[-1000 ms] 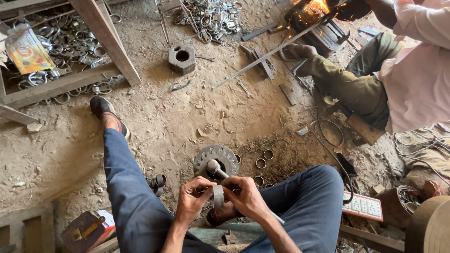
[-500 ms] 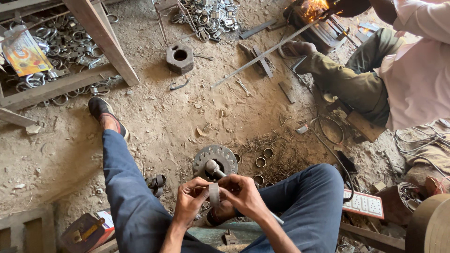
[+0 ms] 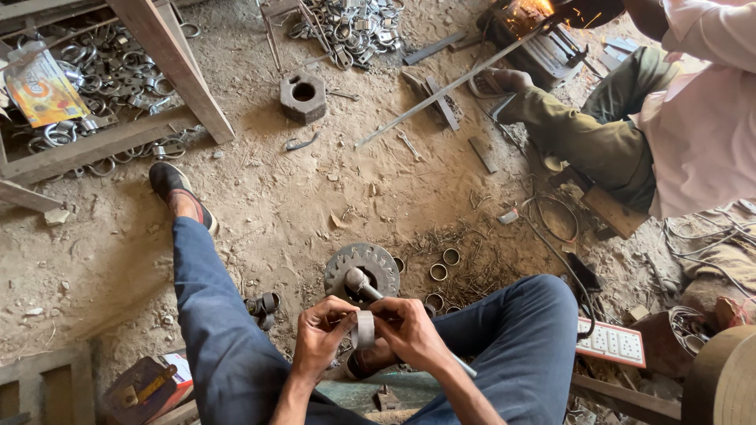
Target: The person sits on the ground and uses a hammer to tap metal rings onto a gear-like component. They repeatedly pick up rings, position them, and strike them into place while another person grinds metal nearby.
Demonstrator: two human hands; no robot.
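Single head view; looks steeply down, close over lap and dirt floor.

A short grey metal ring, a bent strip of band, stands upright between both hands above the dirt floor. Just behind it a steel rod rises tilted from a toothed round plate lying flat.

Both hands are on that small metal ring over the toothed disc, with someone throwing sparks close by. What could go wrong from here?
1. The metal ring is pinched only at fingertips by the left hand and right hand; it could slip into the dirt among the loose rings.
2. Sparks from the co-worker fly near bare hands.
3. The toothed disc and hammer sit just beneath; fingers could get scraped.
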